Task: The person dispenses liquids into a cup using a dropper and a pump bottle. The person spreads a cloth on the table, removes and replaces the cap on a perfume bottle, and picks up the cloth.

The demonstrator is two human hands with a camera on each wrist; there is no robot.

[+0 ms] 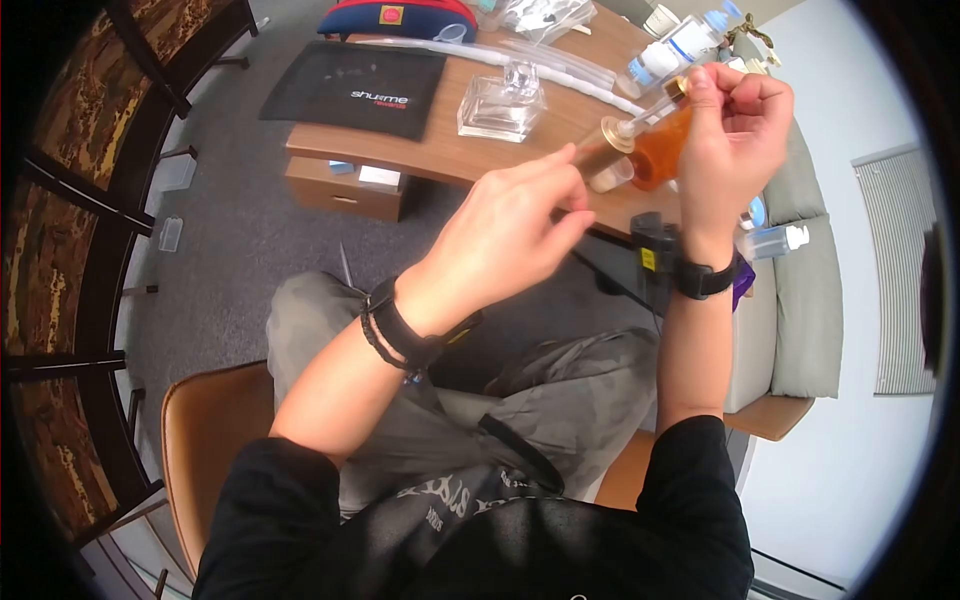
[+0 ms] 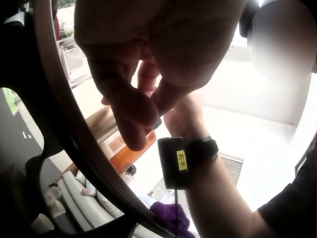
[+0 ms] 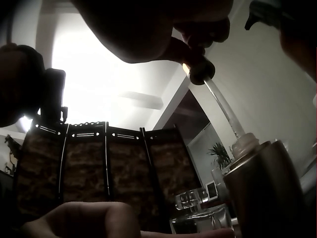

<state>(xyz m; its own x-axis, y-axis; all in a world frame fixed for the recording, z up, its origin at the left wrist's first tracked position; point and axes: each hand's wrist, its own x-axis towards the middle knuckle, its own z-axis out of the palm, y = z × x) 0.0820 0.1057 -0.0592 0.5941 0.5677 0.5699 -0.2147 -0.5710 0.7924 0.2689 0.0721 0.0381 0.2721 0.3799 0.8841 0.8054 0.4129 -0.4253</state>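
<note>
My right hand (image 1: 735, 130) pinches the gold cap (image 1: 677, 88) of a dropper above the table. Its glass tube (image 3: 223, 109) slants down to the mouth of a gold-brown bottle (image 1: 603, 148), and its lower end meets the pale neck (image 3: 245, 145). My left hand (image 1: 510, 220) is at the bottle's near left side, fingers bent, overlapping its lower part in the head view. I cannot tell whether those fingers grip the bottle. Behind it stands an orange bottle (image 1: 660, 155), and a small clear cap (image 1: 612, 176) is close by.
A square glass bottle (image 1: 500, 107) stands on the wooden table (image 1: 450, 150), left of the gold-brown one. A black pouch (image 1: 355, 90) lies at the left, with a blue-and-red case (image 1: 400, 18) behind. Clear bottles (image 1: 690, 45) stand at the back right. A sofa (image 1: 805, 310) is at the right.
</note>
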